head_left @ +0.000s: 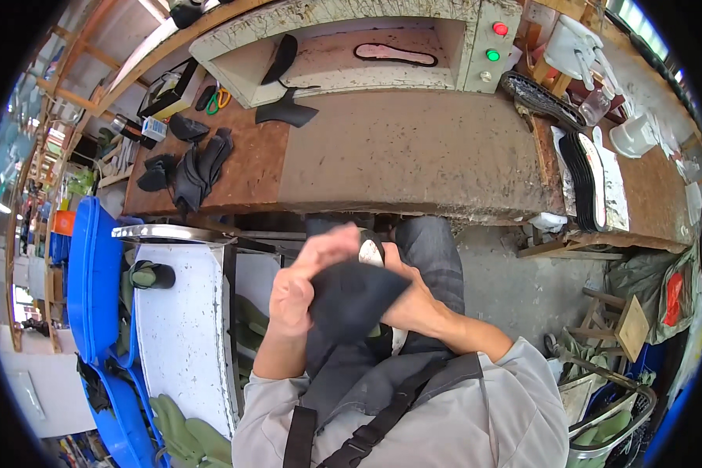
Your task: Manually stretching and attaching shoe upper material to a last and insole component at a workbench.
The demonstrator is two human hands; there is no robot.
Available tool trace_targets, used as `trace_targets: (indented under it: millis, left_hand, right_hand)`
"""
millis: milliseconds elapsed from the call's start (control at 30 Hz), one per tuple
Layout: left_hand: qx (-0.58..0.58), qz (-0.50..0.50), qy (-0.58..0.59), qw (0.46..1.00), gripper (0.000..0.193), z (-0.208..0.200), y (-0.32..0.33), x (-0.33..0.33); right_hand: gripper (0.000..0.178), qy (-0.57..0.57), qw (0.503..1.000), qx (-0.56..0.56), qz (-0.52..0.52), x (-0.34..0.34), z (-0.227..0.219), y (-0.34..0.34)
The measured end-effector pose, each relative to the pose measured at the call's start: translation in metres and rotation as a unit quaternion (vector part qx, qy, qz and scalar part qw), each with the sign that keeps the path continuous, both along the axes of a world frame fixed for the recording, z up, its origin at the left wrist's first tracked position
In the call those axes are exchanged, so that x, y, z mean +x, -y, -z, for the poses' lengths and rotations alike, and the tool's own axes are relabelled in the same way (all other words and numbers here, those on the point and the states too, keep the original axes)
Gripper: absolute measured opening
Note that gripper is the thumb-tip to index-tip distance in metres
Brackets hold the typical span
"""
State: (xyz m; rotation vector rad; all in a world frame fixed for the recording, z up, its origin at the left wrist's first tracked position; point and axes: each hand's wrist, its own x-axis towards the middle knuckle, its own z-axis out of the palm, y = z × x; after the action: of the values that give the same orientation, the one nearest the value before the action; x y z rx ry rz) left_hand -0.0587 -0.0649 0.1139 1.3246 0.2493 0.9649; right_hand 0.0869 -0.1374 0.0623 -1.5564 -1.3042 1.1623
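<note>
Dark shoe upper (352, 300) sat between my two hands, over my lap, just below bench edge (413, 204). Left hand (300, 285) clamped on its left side, fingers curled over top. Right hand (413, 300) gripped its right side, thumb pressed on dark material. Pale piece (370, 252) showed just above hands. Pile of dark cut pieces (195, 168) lay up-left of left hand on bench. Stack of insoles (589, 179) lay up-right of right hand.
</note>
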Motion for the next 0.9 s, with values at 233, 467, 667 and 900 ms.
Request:
trace_targets:
  millis: [233,467,667,900]
  left_hand:
    - [-0.279,-0.031,-0.113,0.953,0.031,0.033,-0.041,-0.012]
    - [0.123,-0.276,-0.162,0.939,0.021,0.027,-0.029,0.026]
    - [0.275,-0.047,-0.211,0.937,0.035,0.032,-0.032,0.006]
    - [0.072,0.077,-0.252,0.962,0.054,0.032,-0.048,0.011]
  right_hand:
    - [0.084,0.048,0.998,-0.038,-0.002,-0.004,-0.029,0.006]
    - [0.086,0.101,0.994,-0.007,0.037,-0.004,-0.013,0.013]
    - [0.084,0.119,0.991,-0.006,0.064,-0.008,-0.011,0.015]
    - [0.079,0.177,0.982,0.036,0.061,-0.015,-0.017,0.021]
